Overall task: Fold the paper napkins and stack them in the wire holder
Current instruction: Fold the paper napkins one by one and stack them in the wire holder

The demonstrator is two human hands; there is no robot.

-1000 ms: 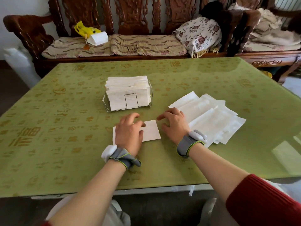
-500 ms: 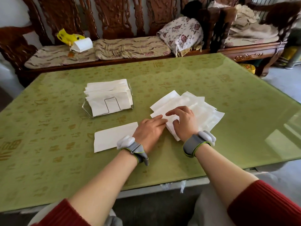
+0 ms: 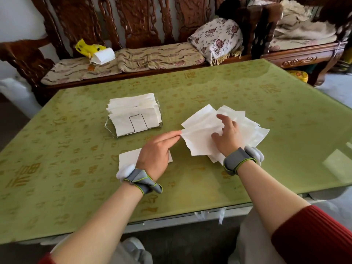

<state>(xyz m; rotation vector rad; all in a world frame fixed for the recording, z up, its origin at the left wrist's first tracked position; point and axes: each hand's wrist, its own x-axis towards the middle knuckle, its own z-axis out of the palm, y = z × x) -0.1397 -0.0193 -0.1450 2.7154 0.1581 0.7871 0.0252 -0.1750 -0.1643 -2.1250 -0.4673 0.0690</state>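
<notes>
Pinching one napkin (image 3: 200,141) edge, left hand (image 3: 155,151) holds it.

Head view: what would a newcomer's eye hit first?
Both hands at centre: the left hand pinches a corner of the top napkin, and the right hand rests spread-fingered on the loose napkin pile. Behind them to the left, the wire holder stands packed with folded napkins. A single folded napkin lies on the green table, partly hidden by the left hand.
</notes>
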